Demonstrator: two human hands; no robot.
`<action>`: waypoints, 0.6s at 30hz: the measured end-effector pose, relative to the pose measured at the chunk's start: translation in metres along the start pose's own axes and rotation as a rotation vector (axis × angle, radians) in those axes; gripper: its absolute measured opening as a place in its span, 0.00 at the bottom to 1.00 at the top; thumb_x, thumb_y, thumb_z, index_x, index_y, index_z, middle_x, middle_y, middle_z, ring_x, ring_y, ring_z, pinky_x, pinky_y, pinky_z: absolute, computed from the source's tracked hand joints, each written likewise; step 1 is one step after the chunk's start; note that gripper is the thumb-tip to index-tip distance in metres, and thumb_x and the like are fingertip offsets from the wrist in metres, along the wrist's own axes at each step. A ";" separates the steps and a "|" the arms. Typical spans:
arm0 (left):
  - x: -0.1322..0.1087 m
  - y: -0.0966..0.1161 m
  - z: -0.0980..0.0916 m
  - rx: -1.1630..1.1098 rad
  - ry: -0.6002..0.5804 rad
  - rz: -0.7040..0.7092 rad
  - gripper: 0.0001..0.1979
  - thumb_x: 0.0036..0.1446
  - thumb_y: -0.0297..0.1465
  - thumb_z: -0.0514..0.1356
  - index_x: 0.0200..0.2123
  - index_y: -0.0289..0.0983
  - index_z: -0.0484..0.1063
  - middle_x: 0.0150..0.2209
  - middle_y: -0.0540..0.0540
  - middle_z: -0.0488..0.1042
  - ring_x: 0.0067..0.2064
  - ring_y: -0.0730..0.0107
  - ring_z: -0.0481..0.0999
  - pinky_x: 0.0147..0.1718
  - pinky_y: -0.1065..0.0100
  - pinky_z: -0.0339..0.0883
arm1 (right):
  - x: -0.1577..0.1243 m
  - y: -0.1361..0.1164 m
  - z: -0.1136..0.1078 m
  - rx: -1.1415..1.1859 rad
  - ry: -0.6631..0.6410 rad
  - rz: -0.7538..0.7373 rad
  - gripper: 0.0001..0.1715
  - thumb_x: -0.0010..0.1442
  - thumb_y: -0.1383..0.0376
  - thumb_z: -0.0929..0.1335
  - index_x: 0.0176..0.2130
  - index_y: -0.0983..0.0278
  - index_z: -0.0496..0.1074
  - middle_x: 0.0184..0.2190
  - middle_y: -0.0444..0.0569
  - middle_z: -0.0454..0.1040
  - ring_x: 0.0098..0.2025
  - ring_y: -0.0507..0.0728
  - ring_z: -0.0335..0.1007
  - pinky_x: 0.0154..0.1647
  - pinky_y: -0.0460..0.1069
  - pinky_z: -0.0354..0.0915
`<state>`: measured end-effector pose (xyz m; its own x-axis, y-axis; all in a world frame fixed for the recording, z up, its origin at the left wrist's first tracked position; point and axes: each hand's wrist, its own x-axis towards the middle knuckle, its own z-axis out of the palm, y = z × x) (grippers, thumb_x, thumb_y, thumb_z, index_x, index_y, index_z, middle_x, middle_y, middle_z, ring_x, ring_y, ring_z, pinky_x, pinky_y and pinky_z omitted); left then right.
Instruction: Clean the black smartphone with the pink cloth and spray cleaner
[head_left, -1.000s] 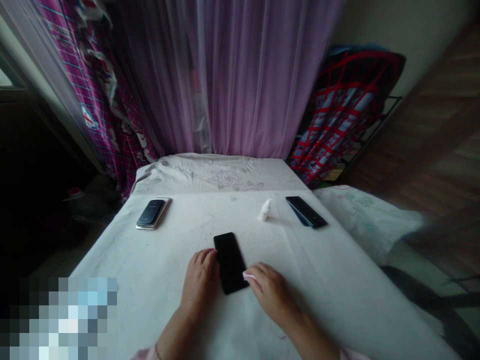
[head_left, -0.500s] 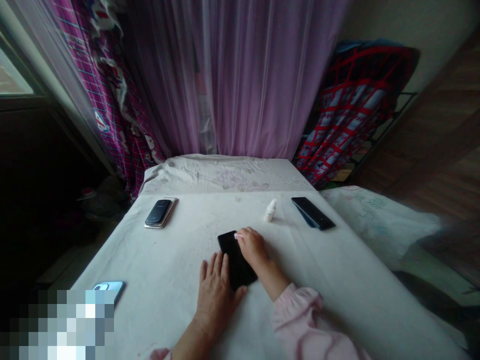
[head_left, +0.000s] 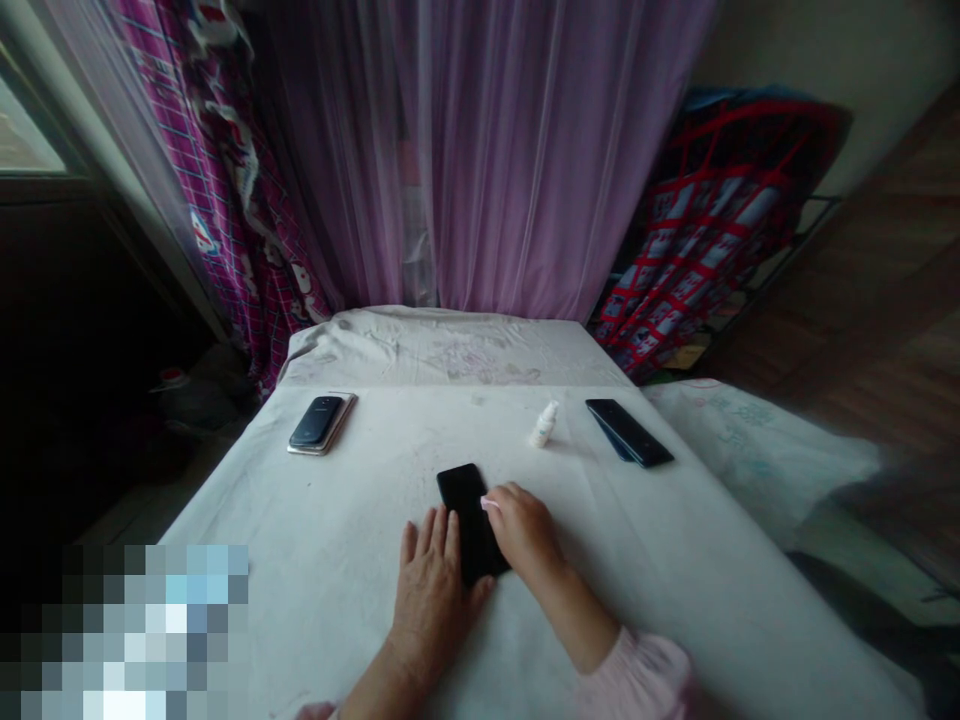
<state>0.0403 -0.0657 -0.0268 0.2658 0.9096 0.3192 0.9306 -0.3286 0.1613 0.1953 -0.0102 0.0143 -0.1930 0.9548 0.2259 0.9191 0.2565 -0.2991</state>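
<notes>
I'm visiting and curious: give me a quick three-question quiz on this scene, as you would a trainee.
1. True or false: the right hand lies partly over the black smartphone.
2. Which is nearer the dark phone at far right: A, the small white bottle, or B, the phone at far left?
3. What colour is the sheer curtain?

Key: 1 true; 2 A; 3 purple.

A white-sheeted table (head_left: pixel 300 500) holds black smartphones (head_left: pixel 319 423) and a small bottle (head_left: pixel 544 425).

Nothing readable; black phone (head_left: pixel 459 495) shows no lettering.
</notes>
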 end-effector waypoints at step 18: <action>0.001 0.002 -0.002 0.004 -0.008 0.005 0.35 0.54 0.40 0.61 0.61 0.31 0.62 0.61 0.31 0.66 0.62 0.42 0.64 0.59 0.41 0.56 | -0.028 0.008 0.005 0.093 0.052 -0.049 0.12 0.64 0.72 0.63 0.36 0.60 0.74 0.35 0.49 0.76 0.36 0.55 0.73 0.38 0.47 0.65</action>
<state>0.0420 -0.0662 -0.0238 0.2728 0.9100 0.3122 0.9303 -0.3323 0.1556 0.2065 -0.0339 0.0010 -0.2169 0.9324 0.2891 0.8725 0.3180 -0.3709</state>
